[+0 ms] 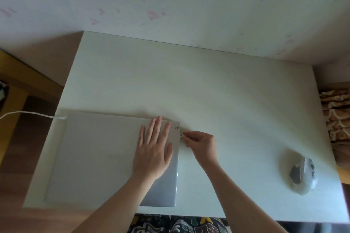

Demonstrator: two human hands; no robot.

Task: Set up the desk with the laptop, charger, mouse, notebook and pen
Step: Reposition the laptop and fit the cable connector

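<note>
White desk (208, 85) by floral wall; left hand (153, 153) flat on laptop (98, 157), right hand (200, 143) seemingly pinching something small.

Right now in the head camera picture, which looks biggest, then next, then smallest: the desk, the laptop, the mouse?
1. Desk: it fills most of the view.
2. Laptop: closed, covering the desk's left part.
3. Mouse: far smaller, near the right edge.

The gaps are wide enough that nearness to the camera does not change the order.
</note>
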